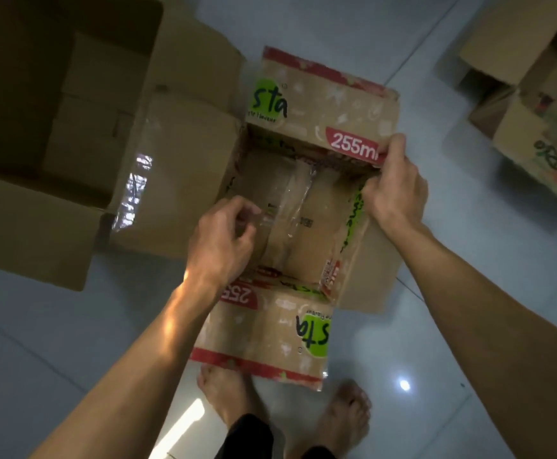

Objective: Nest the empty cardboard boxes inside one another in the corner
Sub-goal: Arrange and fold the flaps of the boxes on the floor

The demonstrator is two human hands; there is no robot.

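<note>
Printed box [306, 207], open-topped, above the floor [436, 326] just right of the big plain box [55, 134]. Right hand [394, 190] pinching the far right corner; left hand [220, 240] curled at the near-left wall. Best kept level, all 4 flaps spread, then swung left and lowered straight in. Left fingertips' contact unclear; third box [535, 94] cropped.

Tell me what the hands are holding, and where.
The right hand grips the printed box at its far-right corner; the left hand grips its left wall.
</note>
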